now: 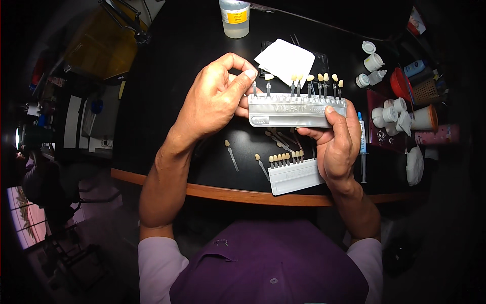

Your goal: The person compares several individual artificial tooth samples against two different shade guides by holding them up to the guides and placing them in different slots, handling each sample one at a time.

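Note:
A grey dental shade guide (291, 116) is held up above the black table, its right end gripped by my right hand (340, 144). Several tooth-coloured shade tabs (320, 83) stand upright along its top edge, with gaps between some of them. At the left end, my left hand (212, 99) pinches a shade tab between thumb and forefinger; its tooth end is hidden by the fingers. Below lies a second, white shade guide (295, 177) with a row of tabs in it. Two loose shade tabs (231, 154) lie left of it, and more lie partly hidden behind it.
White paper sheets (287, 61) lie behind the guide on a dark tray. A clear bottle (235, 20) stands at the back. At right are a blue-capped syringe (362, 147), small white jars (373, 62) and a red bowl (401, 83). The table's wooden edge (228, 194) runs in front of me.

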`<state>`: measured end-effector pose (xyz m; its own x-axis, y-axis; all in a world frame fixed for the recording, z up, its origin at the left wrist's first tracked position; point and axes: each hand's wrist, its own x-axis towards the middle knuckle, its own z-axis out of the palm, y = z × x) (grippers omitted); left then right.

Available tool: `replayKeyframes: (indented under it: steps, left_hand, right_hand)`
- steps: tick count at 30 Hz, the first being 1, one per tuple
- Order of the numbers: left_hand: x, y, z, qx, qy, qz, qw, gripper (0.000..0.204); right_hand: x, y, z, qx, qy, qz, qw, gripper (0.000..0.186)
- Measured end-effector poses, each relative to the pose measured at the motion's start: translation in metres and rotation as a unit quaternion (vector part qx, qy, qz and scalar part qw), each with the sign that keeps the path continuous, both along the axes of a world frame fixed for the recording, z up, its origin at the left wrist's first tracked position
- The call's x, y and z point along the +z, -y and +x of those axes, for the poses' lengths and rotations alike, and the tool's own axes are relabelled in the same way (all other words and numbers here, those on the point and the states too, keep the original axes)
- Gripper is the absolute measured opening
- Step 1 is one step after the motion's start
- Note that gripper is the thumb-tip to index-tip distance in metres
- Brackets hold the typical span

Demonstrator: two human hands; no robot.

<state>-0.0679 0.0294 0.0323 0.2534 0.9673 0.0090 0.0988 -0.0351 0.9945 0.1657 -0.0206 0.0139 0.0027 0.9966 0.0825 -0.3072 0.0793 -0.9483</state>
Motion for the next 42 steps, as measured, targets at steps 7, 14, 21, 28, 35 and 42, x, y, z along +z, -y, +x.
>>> replayKeyframes:
  steps: [7, 14, 21, 28, 35, 42]
  left_hand:
    - [0.004, 0.006, 0.002, 0.028, 0.016, -0.016, 0.999, 0.022]
    - [0.000, 0.004, -0.003, -0.016, 0.016, -0.006, 1.000, 0.019]
    - [-0.003, -0.004, -0.005, -0.079, 0.021, 0.052, 0.995, 0.037]
    - [-0.021, -0.043, -0.078, 0.055, -0.005, 0.071, 0.996, 0.044]
    - [-0.032, -0.059, -0.146, 0.269, -0.011, 0.056, 0.961, 0.041]
    - [-0.046, -0.059, -0.182, 0.339, -0.130, 0.004, 0.932, 0.034]
  right_hand:
    - [0.000, 0.003, -0.001, 0.007, -0.001, 0.000, 1.000, 0.025]
    - [-0.002, 0.003, 0.000, 0.009, -0.015, -0.012, 1.000, 0.026]
    - [0.005, -0.001, -0.001, -0.004, -0.036, 0.008, 0.999, 0.026]
    - [0.017, -0.005, 0.029, -0.012, -0.005, 0.038, 0.999, 0.043]
    - [0.050, 0.013, 0.059, 0.140, 0.395, 0.139, 0.897, 0.014]
    - [0.043, 0.030, 0.082, 0.223, 0.605, 0.149, 0.749, 0.045]
